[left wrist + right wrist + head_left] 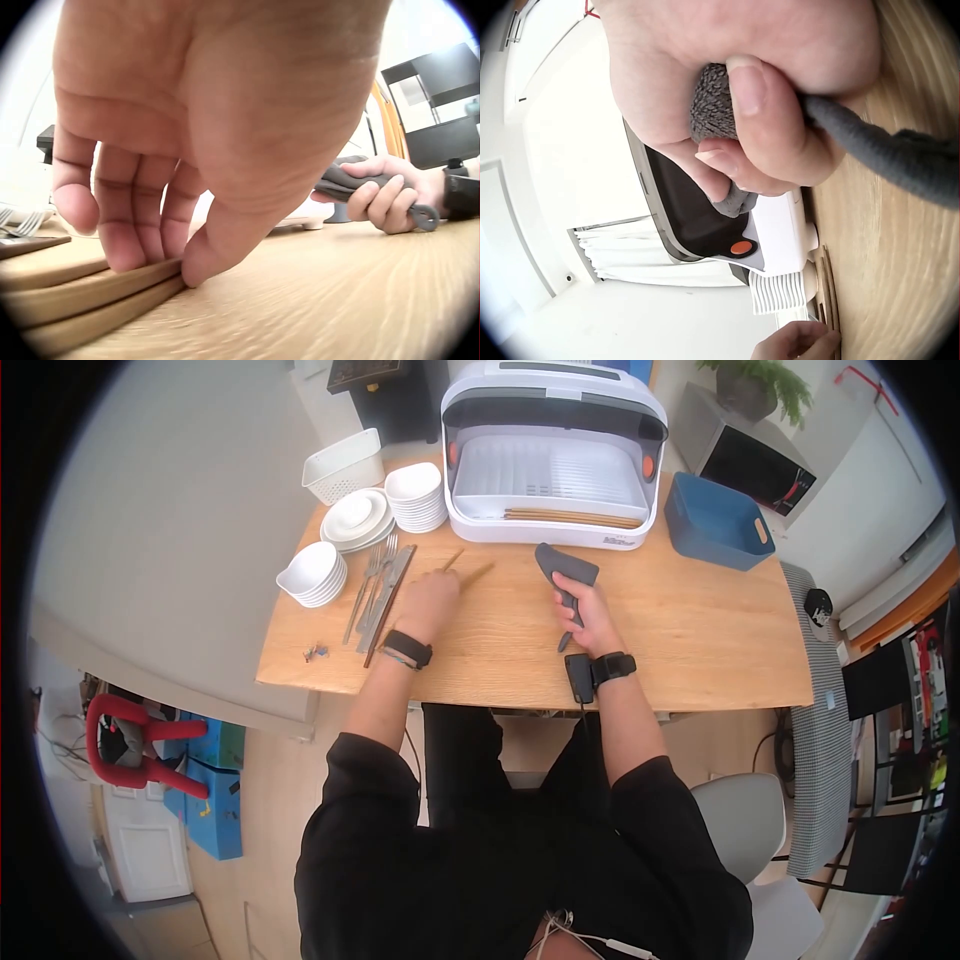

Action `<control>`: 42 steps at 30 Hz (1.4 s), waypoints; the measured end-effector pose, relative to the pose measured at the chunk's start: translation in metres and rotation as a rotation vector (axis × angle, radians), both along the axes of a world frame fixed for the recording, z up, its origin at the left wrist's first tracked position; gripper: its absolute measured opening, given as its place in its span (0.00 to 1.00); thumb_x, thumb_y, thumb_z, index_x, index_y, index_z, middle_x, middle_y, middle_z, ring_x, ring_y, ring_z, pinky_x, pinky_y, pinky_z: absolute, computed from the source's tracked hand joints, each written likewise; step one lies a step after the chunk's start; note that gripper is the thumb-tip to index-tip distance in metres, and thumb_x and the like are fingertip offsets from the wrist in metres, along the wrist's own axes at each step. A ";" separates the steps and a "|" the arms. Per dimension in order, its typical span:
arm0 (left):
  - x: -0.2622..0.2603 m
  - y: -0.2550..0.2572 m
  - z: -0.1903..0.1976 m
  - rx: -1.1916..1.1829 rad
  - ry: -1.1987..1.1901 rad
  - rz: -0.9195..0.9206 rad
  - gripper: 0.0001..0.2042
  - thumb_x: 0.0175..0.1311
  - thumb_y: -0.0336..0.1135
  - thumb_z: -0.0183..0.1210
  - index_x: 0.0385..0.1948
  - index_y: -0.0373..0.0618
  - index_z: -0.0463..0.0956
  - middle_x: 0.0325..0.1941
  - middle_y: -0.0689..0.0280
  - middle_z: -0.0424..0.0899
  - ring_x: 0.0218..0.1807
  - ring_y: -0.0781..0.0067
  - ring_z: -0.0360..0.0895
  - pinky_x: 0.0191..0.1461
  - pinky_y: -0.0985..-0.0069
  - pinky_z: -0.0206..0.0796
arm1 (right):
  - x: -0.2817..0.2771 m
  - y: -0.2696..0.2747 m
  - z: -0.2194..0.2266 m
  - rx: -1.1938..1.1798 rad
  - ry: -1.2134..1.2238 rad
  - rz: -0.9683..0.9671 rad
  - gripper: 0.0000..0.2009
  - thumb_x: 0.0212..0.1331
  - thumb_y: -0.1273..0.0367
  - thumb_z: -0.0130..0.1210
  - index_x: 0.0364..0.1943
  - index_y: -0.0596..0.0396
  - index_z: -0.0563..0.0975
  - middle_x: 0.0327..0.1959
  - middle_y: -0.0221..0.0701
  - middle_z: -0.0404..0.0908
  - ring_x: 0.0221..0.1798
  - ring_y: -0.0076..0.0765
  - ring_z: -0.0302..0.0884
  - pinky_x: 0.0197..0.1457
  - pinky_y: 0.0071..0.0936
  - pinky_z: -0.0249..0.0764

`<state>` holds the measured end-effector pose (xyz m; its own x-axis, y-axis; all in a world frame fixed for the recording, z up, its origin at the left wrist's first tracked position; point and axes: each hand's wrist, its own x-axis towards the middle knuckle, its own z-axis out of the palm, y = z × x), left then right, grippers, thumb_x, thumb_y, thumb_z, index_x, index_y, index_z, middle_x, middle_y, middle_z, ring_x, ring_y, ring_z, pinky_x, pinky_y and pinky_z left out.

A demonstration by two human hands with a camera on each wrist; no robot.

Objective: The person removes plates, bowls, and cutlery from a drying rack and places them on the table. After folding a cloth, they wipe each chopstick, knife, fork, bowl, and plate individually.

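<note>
A pair of wooden chopsticks (470, 570) lies on the wooden table (700, 640), in front of a white dish cabinet. My left hand (432, 600) bends down over their near end. In the left wrist view its fingers and thumb (161, 262) pinch the chopsticks (75, 300) flat against the tabletop. My right hand (590, 615) rests on the table to the right and grips a grey knitted cloth (565, 568). That cloth (885, 142) is bunched inside the curled fingers (735, 112) and trails onto the wood. The left wrist view shows the right hand (382, 199) beyond with the cloth (337, 184).
The white dish cabinet (553, 455) stands open at the back with more chopsticks on its shelf. Left of it are stacked bowls (415, 495), plates (355, 518), another bowl stack (312, 573), a white basket (343, 465) and cutlery (378, 595). A blue bin (715, 520) sits at the right.
</note>
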<state>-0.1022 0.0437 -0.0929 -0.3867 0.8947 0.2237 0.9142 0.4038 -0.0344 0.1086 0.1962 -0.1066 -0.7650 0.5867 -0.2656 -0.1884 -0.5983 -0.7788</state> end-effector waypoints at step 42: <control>0.016 0.038 0.051 0.888 0.003 -0.117 0.16 0.62 0.44 0.61 0.41 0.40 0.73 0.41 0.58 0.78 0.44 0.52 0.75 0.51 0.62 0.64 | 0.014 0.007 0.001 -0.239 0.159 0.240 0.08 0.65 0.63 0.56 0.36 0.50 0.70 0.22 0.26 0.71 0.13 0.14 0.58 0.08 0.12 0.47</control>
